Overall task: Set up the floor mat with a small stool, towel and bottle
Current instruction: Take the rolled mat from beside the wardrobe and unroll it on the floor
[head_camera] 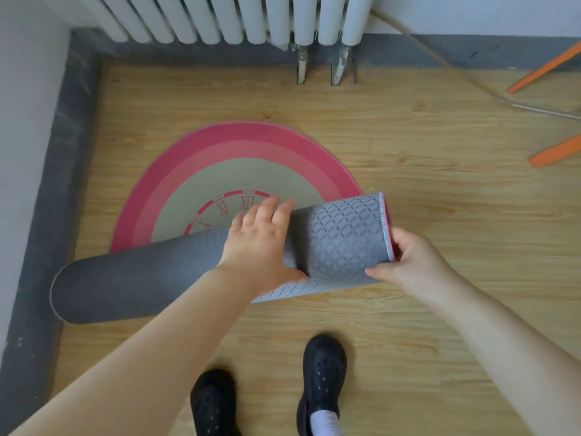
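Round mat [201,171] half unrolled on the wood floor [440,171], far part flat toward the radiator [220,17], near part curled into a grey-backed roll. Left hand [261,243] pressed flat and open-fingered on top of the roll. Right hand [408,262] pinching the roll's right edge, thumb apparently underneath. Black shoes [323,376] just behind the roll. Orange legs [553,152] at the floor's far right edge.
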